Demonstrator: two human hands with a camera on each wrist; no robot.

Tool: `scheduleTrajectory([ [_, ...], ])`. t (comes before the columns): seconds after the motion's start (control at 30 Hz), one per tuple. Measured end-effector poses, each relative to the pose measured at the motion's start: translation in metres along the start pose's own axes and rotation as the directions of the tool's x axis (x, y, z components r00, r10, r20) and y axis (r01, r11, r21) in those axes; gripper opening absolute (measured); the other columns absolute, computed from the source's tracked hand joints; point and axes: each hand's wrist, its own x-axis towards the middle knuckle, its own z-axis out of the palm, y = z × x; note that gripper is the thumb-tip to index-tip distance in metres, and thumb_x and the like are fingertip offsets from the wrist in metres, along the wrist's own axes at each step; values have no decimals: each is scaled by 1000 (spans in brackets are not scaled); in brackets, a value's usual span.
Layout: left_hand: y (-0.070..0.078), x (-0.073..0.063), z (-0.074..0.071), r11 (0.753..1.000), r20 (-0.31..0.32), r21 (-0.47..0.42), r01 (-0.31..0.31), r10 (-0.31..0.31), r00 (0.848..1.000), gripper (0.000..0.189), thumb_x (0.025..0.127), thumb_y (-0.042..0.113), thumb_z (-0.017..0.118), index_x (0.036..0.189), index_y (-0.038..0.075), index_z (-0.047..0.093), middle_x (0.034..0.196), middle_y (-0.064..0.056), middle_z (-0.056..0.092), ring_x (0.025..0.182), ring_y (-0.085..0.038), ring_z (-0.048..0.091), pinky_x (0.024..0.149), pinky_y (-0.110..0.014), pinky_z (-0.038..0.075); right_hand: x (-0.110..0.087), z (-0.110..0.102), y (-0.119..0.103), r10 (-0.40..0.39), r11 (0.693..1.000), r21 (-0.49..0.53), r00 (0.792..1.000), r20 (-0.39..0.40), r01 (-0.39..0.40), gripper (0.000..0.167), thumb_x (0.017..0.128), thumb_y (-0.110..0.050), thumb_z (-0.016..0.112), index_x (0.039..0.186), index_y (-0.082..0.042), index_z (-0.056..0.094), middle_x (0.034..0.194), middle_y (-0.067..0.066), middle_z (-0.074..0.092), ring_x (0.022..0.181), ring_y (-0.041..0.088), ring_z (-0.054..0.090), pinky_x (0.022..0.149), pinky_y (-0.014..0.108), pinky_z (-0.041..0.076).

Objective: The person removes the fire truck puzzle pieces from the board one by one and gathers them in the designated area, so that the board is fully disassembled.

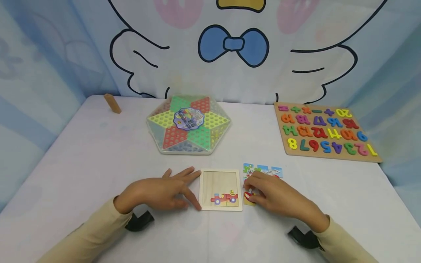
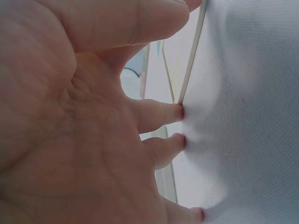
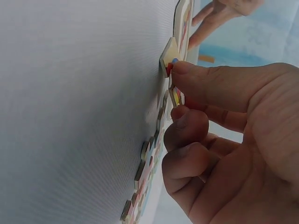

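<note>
A square wooden puzzle tray (image 1: 220, 181) lies on the table between the hands, with a few joined pieces showing a red vehicle (image 1: 224, 198) in its lower right corner. My left hand (image 1: 164, 191) has its fingers spread, and fingertips touch the tray's left edge. Just right of the tray, my right hand (image 1: 274, 193) pinches a puzzle piece (image 3: 170, 53) by thumb and fingers; the piece stands tilted in the right wrist view. Loose colourful puzzle pieces (image 1: 276, 171) lie under and behind that hand, partly hidden by it.
A hexagonal Chinese checkers box (image 1: 187, 124) stands behind the tray. At the back right lies a wooden number board (image 1: 329, 133) with colourful numerals. A small wooden block (image 1: 112, 103) is at the far left, before a printed curtain (image 1: 233, 80).
</note>
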Motion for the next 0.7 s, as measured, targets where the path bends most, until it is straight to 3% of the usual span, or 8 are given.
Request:
scheduleTrajectory([
  [0.47,-1,0,1,1000,-2,-2,6,-6,1000,36,98,11,67,111,42,78,170,-12,15,157,-33,-1,109,-80,0,-1,3,-1,1,999,-40,1000,-7,-2,17,91,-13,78,105,-16,70,100,-9,59,74,3,46,64,24,42],
  [0.7,-1,-1,1,1000,-1,-11,-2,2,1000,35,98,10,67,111,42,77,170,-12,15,157,-32,-1,109,-80,0,-1,4,-1,25,998,-65,1000,-11,-26,23,90,-13,79,111,-14,68,104,-8,62,84,5,52,72,28,49],
])
